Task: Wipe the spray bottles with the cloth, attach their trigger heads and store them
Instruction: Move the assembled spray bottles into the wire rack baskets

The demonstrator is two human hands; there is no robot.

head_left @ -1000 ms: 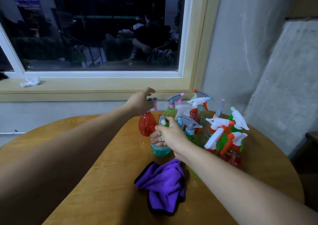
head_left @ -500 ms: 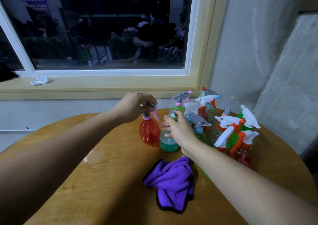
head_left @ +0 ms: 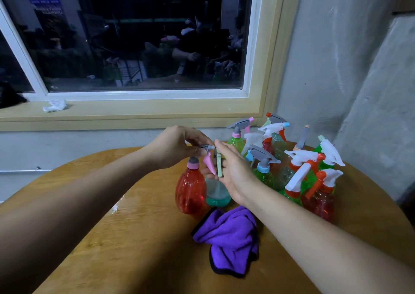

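Working at the trigger head [head_left: 207,151] of the red bottle [head_left: 190,190], at the left edge of the bottle cluster.

Pinches the grey-and-pink head near its nozzle with the left hand [head_left: 177,146], nozzle pointing right, bottle upright on the surface [head_left: 134,237] directly below that hand. Rests the right hand [head_left: 233,170], fingers straight, against the pale green trigger of the teal bottle [head_left: 216,195] just right of the red one; cannot tell whether the thumb closes round it. Looks seated on the pink collar, though tightness cannot be told; probably calls for a twist about the upright axis, left hand nearer. Leaves the purple cloth [head_left: 226,237] crumpled just nearer than both bottles. Shows no storage container, only the other headed bottles [head_left: 296,168] crowded at the far right.
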